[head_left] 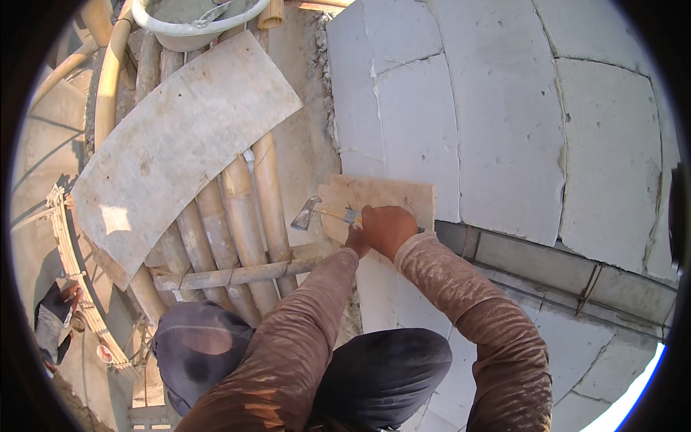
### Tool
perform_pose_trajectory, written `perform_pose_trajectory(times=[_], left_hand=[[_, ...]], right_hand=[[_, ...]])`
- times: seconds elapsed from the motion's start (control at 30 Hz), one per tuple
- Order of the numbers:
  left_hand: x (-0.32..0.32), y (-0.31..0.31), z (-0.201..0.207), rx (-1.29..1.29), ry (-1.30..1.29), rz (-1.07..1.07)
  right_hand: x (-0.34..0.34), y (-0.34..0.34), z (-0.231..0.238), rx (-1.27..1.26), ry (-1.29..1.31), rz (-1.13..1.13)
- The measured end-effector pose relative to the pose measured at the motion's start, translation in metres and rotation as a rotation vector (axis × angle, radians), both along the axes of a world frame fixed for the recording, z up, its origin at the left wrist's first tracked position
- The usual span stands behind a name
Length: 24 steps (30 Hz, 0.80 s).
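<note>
Gripping one hatchet (308,213) mid-scene by the handle with the closed right hand (389,229), over at least one wooden board (392,190). Unable to tell the grip of the left hand (356,240), partly hidden just beside the right. Counting also one large pale sheet (187,137) to the left over several bamboo poles (242,205), one white basin (167,28) at the far left, and several grey blocks (504,108) to the right.

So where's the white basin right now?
In the head view, the white basin is at the top edge, left of centre, just above the big pale board and left of the grey block wall.
</note>
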<state>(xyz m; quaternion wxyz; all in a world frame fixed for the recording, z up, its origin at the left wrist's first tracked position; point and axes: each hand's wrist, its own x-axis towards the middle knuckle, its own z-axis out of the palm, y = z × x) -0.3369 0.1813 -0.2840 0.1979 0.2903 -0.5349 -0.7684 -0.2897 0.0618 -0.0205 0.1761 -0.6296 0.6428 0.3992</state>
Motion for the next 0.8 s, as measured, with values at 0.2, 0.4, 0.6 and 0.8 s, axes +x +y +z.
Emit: perform_pose_trajectory(times=[0.2,0.4,0.6,0.8], left_hand=[[0.001,-0.012,0.024,-0.150,-0.142,-0.073],[0.011,-0.017,0.025,0.077,-0.109,0.106],[0.006,-0.020,0.043,0.040,-0.192,0.021],[0.019,-0.054,0.050,0.004,-0.171,-0.214]], right_hand=[[-0.004,-0.019,-0.006,-0.007,0.229,-0.131],[-0.003,-0.016,0.000,-0.069,0.053,-0.064],[-0.007,-0.018,0.007,-0.008,0.164,-0.164],[0.006,-0.016,-0.008,0.014,0.154,-0.006]])
